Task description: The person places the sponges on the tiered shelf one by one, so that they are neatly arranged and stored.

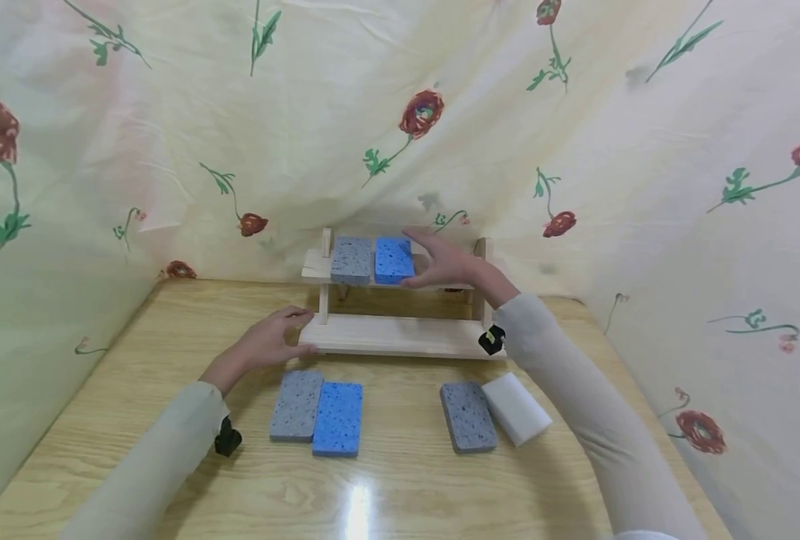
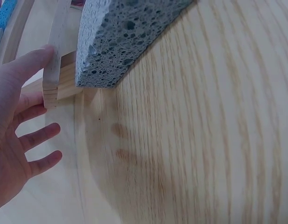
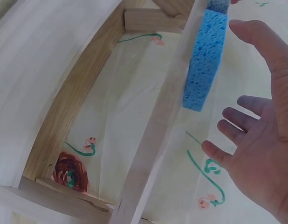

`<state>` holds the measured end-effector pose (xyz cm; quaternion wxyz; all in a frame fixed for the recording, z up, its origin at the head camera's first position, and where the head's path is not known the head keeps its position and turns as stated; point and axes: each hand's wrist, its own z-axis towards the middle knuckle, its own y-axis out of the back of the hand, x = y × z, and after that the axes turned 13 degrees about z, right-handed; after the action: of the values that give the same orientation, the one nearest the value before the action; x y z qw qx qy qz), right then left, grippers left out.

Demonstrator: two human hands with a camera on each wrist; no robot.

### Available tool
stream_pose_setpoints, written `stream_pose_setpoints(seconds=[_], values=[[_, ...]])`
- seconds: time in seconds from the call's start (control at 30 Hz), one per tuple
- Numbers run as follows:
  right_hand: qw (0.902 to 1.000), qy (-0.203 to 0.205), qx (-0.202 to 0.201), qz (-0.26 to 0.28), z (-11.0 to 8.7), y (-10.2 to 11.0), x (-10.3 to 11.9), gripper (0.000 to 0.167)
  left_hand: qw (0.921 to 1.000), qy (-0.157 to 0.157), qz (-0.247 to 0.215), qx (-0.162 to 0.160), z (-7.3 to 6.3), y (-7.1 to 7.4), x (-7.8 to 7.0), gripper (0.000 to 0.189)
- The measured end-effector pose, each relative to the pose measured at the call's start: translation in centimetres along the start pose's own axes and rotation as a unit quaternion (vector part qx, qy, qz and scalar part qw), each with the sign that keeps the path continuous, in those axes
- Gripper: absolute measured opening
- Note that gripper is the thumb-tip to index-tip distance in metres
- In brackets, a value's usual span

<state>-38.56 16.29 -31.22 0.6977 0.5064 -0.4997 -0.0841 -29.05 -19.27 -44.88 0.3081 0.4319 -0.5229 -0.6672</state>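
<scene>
A two-tier wooden shelf rack [image 1: 400, 335] stands at the back of the table. On its upper board lie a grey speckled sponge [image 1: 352, 260] and, to its right, a blue sponge [image 1: 394, 260]. My left hand [image 1: 270, 339] grips the left end of the lower board, thumb on one face and index finger on the other; its remaining fingers [image 2: 44, 138] spread free. Over the upper board, my right hand [image 1: 448, 260] is spread beside the blue sponge, holding nothing. Its thumb tip comes right at the sponge's near corner, and the other fingers stretch behind.
On the table before the rack, a grey sponge [image 1: 296, 406] and a blue sponge [image 1: 337, 419] lie side by side at left. A dark grey sponge [image 1: 468, 417] and a white block [image 1: 516, 409] lie at right. Floral cloth [image 1: 346, 112] hangs behind and at both sides.
</scene>
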Motion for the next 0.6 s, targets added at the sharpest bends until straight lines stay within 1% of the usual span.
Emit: stream_pose_setpoints(seconds=[0.13, 0.23, 0.43, 0.6], values=[[0.9994, 0.024, -0.027, -0.003, -1.3, 0.0, 0.4, 0.107, 0.9999, -0.007, 0.015, -0.004, 0.0, -0.1, 0.0, 0.079], [0.9976, 0.045, -0.052, -0.006, -2.5, 0.0, 0.6, 0.101, 0.9994, -0.015, 0.029, -0.009, 0.0, -0.1, 0.0, 0.079], [0.9928, 0.067, -0.099, -0.009, -5.6, -0.3, 0.6, 0.085, 0.9979, -0.036, 0.049, -0.021, 0.1, 0.1, -0.2, 0.077], [0.9897, 0.080, -0.117, -0.018, -8.7, -1.4, 0.2, 0.071, 0.9968, -0.041, 0.060, -0.032, 0.0, 0.2, -0.2, 0.075]])
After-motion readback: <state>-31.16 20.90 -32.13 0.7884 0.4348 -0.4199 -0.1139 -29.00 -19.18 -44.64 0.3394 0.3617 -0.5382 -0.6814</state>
